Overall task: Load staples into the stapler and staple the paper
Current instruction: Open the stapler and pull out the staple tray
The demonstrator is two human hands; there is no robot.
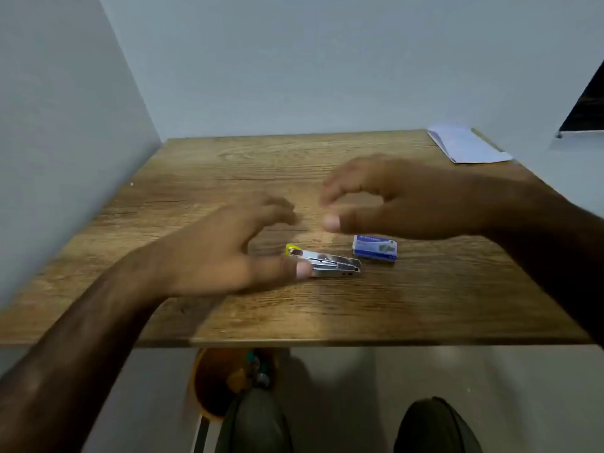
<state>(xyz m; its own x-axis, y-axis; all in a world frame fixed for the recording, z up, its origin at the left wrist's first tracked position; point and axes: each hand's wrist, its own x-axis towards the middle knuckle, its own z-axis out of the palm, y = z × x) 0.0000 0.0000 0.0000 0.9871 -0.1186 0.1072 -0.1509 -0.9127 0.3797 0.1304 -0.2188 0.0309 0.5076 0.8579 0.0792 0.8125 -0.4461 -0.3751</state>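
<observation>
No step appears done: stapler (327, 261), staple box (376, 248) and paper (467, 145) are left on the table (425, 305), with left hand (228, 243) and right hand (408, 204) held open, empty.

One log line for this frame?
left hand: open, thumb over stapler, contact unclear | right hand: open, above staple box | paper: far right, untouched

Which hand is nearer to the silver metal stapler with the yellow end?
Left. The left hand hovers at the left end of the silver metal stapler, thumb overlapping it. The right hand is farther back and right, above the small blue staple box.
</observation>
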